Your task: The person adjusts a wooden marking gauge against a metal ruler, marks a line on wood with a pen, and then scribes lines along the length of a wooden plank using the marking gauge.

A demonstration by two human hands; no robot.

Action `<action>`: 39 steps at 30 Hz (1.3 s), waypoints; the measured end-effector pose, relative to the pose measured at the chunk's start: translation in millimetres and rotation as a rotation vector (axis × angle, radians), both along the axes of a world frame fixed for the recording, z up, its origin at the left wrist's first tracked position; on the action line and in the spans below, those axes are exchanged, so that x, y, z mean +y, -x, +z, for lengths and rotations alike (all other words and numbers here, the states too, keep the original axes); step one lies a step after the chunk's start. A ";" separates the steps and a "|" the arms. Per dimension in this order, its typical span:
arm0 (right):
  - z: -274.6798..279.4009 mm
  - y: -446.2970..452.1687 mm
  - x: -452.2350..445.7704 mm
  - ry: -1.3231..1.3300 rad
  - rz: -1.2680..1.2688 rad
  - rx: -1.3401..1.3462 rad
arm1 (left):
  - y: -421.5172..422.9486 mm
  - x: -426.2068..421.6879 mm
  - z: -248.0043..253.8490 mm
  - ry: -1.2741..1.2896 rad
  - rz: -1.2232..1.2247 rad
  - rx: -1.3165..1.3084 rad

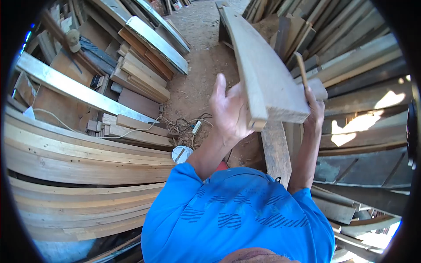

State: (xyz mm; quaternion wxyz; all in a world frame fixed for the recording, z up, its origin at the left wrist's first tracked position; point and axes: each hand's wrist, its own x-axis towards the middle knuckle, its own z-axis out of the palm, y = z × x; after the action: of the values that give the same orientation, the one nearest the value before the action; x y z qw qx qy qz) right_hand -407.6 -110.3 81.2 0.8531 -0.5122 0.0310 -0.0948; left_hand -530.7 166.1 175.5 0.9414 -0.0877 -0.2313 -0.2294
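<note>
A long, pale wooden board (272, 74) with a strip (254, 98) along its left edge runs away from me, its near end raised between my hands. My left hand (228, 109) lies against the left edge, thumb stretched up and apart; its other fingers are partly hidden. At the near right corner, my right hand (315, 107) is closed round a wooden tool (301, 68) with a slim handle and a rounded, block-like part beside it. Beneath the board's near end is a worn beam (276, 151).
Stacked planks (87, 153) line the left side, and more lumber (364, 61) leans at the right. A white tub (181, 154), a power strip (197, 127) and tangled cables lie on the dirt floor (193, 83) left of my arms.
</note>
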 end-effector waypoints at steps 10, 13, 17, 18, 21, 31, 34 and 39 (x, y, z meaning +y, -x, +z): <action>-65.6 27.6 -54.6 0.032 -0.050 0.103 | -42.3 -3.9 54.7 0.047 -0.022 -0.163; -74.8 38.1 -59.7 0.013 -0.068 0.160 | -45.9 -2.0 54.8 0.036 -0.016 -0.197; -90.8 37.3 -68.7 0.010 -0.088 0.168 | -47.1 -1.2 58.0 0.012 0.013 -0.178; -90.6 36.7 -68.3 0.009 -0.093 0.172 | -47.2 -1.4 58.3 0.011 0.020 -0.173; -77.9 40.1 -61.7 -0.030 -0.087 0.196 | -44.9 -4.1 59.7 0.011 0.035 -0.169; -50.1 17.1 -62.4 -0.073 -0.092 0.089 | -40.7 2.4 51.5 0.099 -0.024 -0.211; -22.0 14.0 -55.2 -0.038 -0.112 0.036 | -38.2 5.7 47.9 0.096 -0.025 -0.205; 15.6 -4.9 -36.7 0.067 -0.094 -0.090 | -31.6 10.7 36.9 0.083 -0.026 -0.177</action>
State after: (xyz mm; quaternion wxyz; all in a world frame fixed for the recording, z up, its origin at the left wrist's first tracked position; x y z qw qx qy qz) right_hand -402.7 -147.1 96.9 0.8305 -0.5337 0.0135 -0.1588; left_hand -499.2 176.8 212.3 0.9098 -0.1088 -0.3216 -0.2388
